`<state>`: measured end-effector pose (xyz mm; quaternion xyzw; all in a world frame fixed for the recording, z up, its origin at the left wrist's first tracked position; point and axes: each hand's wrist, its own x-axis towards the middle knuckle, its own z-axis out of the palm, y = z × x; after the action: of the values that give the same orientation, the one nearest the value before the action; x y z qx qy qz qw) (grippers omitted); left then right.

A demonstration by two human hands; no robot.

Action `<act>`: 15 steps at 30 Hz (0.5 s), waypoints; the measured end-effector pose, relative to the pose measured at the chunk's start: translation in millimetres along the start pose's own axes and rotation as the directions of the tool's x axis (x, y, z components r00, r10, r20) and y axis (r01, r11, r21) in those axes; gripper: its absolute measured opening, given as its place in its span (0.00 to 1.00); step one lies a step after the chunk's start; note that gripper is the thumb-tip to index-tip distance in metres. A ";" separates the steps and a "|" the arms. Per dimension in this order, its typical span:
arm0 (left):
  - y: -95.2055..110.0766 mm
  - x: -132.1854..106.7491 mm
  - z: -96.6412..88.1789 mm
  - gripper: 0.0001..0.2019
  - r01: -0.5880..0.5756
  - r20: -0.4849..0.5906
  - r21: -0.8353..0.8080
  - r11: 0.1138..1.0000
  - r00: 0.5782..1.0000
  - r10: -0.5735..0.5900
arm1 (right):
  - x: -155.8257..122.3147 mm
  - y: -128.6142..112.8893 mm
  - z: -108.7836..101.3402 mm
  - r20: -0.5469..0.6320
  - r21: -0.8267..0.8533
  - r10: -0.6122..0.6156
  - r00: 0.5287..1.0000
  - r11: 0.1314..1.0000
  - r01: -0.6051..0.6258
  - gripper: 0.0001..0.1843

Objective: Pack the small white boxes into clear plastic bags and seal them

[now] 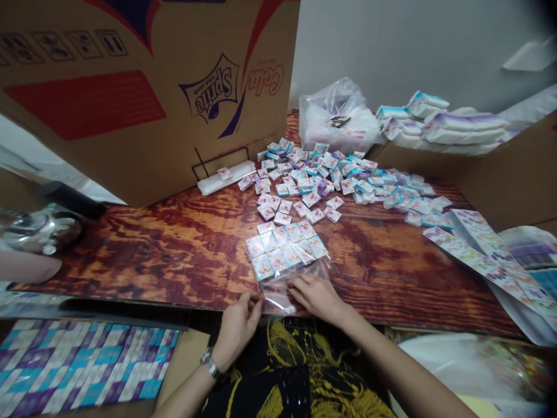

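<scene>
A clear plastic bag [278, 297] lies at the table's front edge, its far part around a block of small printed boxes [285, 249] set side by side in two rows. The boxes are white and light blue with reddish hand-shaped prints. My left hand [238, 328], wearing a metal wristwatch [210, 364], has its fingers curled closed at the bag's near left edge. Over the bag's near right part, my right hand [319, 299] has its fingers bent onto the film. The right thumb is hidden.
Loose small boxes [322, 174] are heaped behind the block. A large carton [143, 104] stands at the left back, with a stack of clear film [228, 177] beside it. Bagged packs [461, 128] and printed card strips [491, 255] are at right. Packed boxes [82, 363] sit lower left.
</scene>
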<state>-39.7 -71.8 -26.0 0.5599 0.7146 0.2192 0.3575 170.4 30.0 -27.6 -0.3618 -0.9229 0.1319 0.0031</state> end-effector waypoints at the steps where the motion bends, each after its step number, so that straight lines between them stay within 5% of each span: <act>1: -1.0 -0.9 1.6 0.10 0.018 0.000 -0.048 0.999 1.000 -0.018 | -2.1 4.9 -0.7 -0.005 -0.040 0.028 1.000 0.999 -0.028 0.16; 9: -8.0 -3.2 6.6 0.13 0.129 0.038 -0.346 0.929 0.992 -0.124 | 9.6 23.6 -14.5 0.019 -0.156 0.196 0.980 0.969 -0.191 0.13; 12: -9.5 -6.9 9.0 0.16 0.236 0.104 -0.452 0.860 0.972 -0.211 | 0.0 11.5 -16.8 0.024 -0.099 0.175 0.984 0.980 -0.171 0.13; 15: -7.6 -10.9 11.7 0.18 0.335 0.176 -0.558 0.759 0.942 -0.287 | -12.3 -13.7 -11.6 -0.018 0.092 0.021 1.000 0.996 -0.019 0.14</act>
<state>-34.4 -85.4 -36.1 0.3056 0.6813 0.3418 0.5706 171.6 14.9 -11.9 -0.3717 -0.9121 0.1707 0.0269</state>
